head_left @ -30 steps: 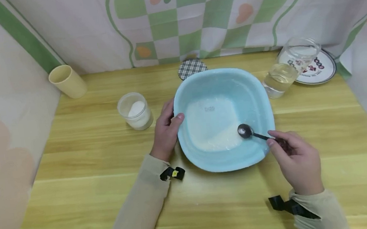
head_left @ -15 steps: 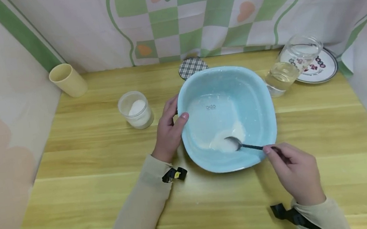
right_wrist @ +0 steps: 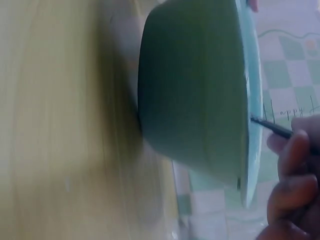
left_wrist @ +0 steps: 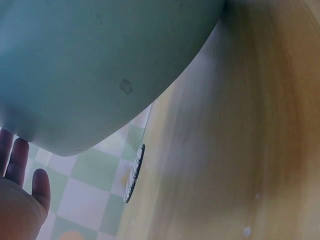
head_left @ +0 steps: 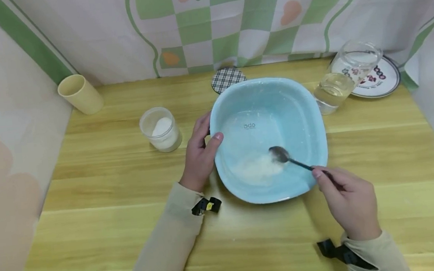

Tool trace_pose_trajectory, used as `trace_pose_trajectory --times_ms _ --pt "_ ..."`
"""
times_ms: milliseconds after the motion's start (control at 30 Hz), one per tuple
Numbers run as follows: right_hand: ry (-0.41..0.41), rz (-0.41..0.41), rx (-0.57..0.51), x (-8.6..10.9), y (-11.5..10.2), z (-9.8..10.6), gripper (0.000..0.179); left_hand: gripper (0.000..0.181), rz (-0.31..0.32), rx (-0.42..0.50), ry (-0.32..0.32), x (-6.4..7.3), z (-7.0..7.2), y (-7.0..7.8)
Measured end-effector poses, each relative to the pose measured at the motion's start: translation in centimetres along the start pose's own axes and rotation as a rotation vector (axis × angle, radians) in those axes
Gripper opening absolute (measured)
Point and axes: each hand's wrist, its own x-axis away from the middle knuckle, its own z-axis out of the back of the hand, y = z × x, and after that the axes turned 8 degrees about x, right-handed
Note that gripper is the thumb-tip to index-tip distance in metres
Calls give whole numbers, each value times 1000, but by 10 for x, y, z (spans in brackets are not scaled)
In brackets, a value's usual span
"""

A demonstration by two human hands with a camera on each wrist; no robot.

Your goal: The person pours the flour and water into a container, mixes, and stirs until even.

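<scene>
A light blue plastic basin (head_left: 303, 122) stands in the middle of the table, with a milky white patch (head_left: 258, 169) spread over the near part of its floor. On its left side my left hand (head_left: 199, 157) grips the rim, thumb over the edge and fingers against the outer wall. A dark spoon (head_left: 301, 164) reaches over the right rim, its bowl (head_left: 280, 154) inside the basin at the edge of the white patch. My right hand (head_left: 348, 199) pinches the spoon's handle. From the right wrist, the basin's outer wall (right_wrist: 195, 90) and my curled fingers (right_wrist: 295, 192) show.
A clear cup (head_left: 161, 130) of white powder stands left of the basin, and a beige cup (head_left: 81, 96) at the back left. Behind the basin lies a checked coaster (head_left: 228, 79). At the back right are a glass jar (head_left: 333, 90) of pale liquid and a patterned plate (head_left: 383, 80).
The spoon's bowl has moved left into the white patch, then back up and slightly right, and the patch has changed shape. The basin has shifted slightly right with my left hand.
</scene>
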Motion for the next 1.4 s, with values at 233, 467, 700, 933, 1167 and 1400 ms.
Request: trace_pose_trajectory --times_ms 233,467,700,933,1167,1400 --pt "8 67 211 -6 6 7 2 48 71 9 26 -1 4 -4" --pt "-194 261 359 -20 -11 10 5 48 132 17 48 0 7 -7" --pt "-229 401 451 -45 -23 9 9 47 134 56 45 0 7 -13" --pt "-363 380 522 -64 -33 27 23 46 249 80 108 0 7 -21" --pt "-649 436 460 -95 -70 -9 16 50 411 110 214 0 17 -27" --pt "-823 331 639 -150 -71 -21 24 49 458 169 214 2 21 -35"
